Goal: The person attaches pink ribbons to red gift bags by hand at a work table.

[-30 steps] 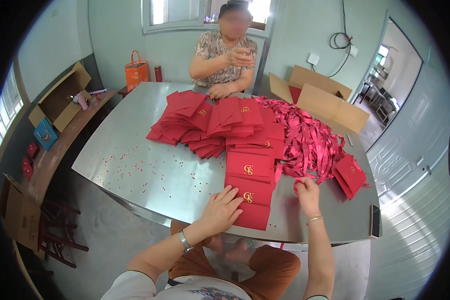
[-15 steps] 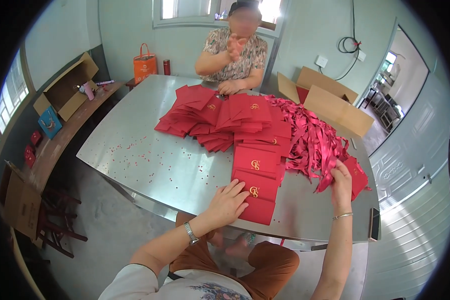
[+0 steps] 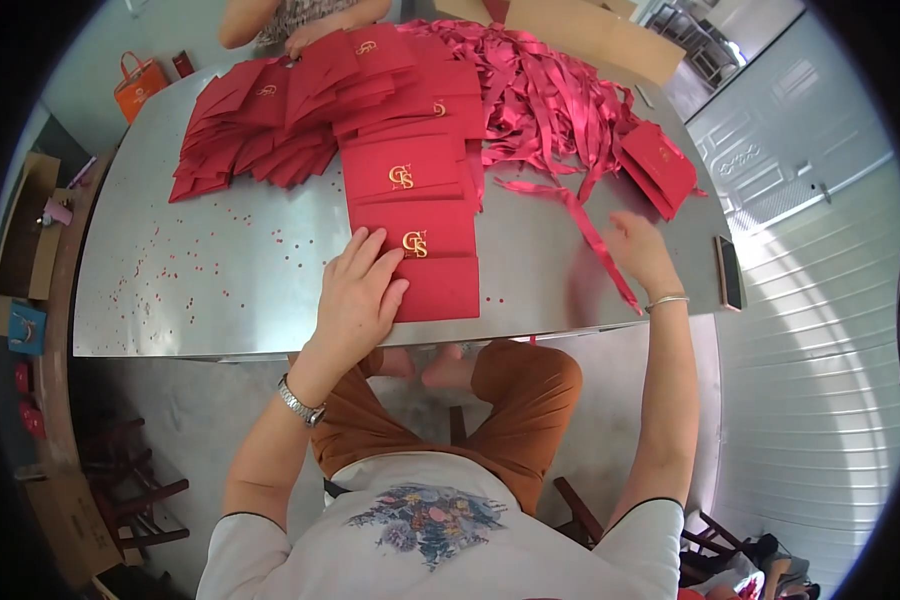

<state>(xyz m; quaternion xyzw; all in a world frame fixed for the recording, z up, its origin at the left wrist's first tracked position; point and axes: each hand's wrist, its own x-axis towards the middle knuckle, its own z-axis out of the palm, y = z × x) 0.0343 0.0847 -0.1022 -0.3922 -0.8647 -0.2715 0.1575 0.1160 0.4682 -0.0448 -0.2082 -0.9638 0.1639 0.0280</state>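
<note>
My left hand lies flat, fingers stretched, on the near left edge of an overlapping row of red paper envelopes with gold emblems. To the right, my right hand is curled closed around a pink-red ribbon, which trails across the metal table both toward the pile and toward the table's edge. Behind that hand lies a tangled heap of ribbons. A small stack of red envelopes rests at the heap's right side. More red envelopes fan out in a large pile at the far left.
Small red paper dots are scattered over the left of the metal table. A phone lies at its right edge. Another person's arms rest at the far side. A cardboard box stands behind the ribbons.
My right hand has drawn a ribbon out of the heap and moved it nearer to me, leftward. My left hand stays on the envelopes. The view has tilted further down.
</note>
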